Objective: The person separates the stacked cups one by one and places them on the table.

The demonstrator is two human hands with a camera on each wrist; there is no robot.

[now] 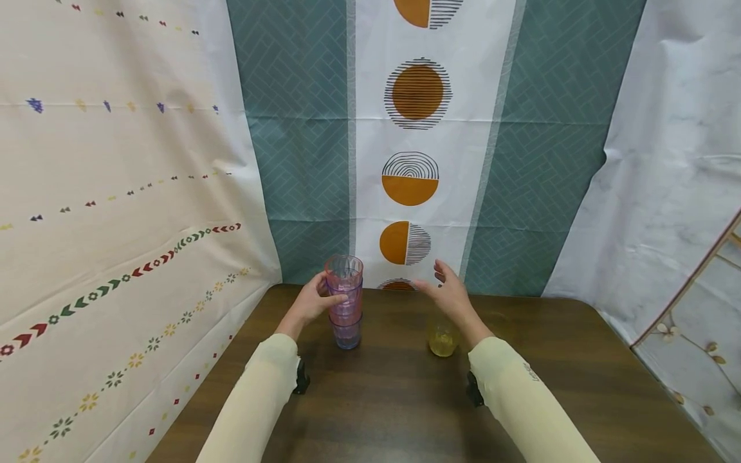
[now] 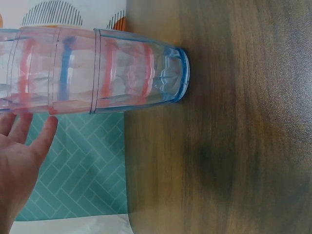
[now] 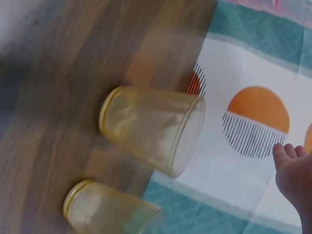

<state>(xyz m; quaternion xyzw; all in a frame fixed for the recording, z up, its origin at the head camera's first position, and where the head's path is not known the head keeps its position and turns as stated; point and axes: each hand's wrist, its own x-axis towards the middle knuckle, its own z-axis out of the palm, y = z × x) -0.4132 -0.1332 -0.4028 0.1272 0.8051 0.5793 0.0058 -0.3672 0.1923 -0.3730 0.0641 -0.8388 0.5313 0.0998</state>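
A tall stack of clear pink and blue plastic tumblers [image 1: 345, 312] stands upright on the table, left of the middle; it lies sideways across the rotated left wrist view. My left hand [image 1: 312, 301] holds the stack from its left side, the thumb across its front and fingertips at its edge. Raised in the air, my right hand [image 1: 453, 297] has its fingers apart and nothing in it. Below that hand stands a yellow tumbler [image 1: 442, 342], mouth up. The right wrist view shows it as the nearer yellow tumbler [image 3: 146, 126], with a second yellow tumbler [image 3: 107, 207] beside it.
The dark wooden table [image 1: 382, 405] reaches back to a hanging green and white curtain [image 1: 307, 167] with orange circles. Patterned cream cloth [image 1: 133, 193] hangs on the left, and pale marbled cloth [image 1: 666, 193] on the right.
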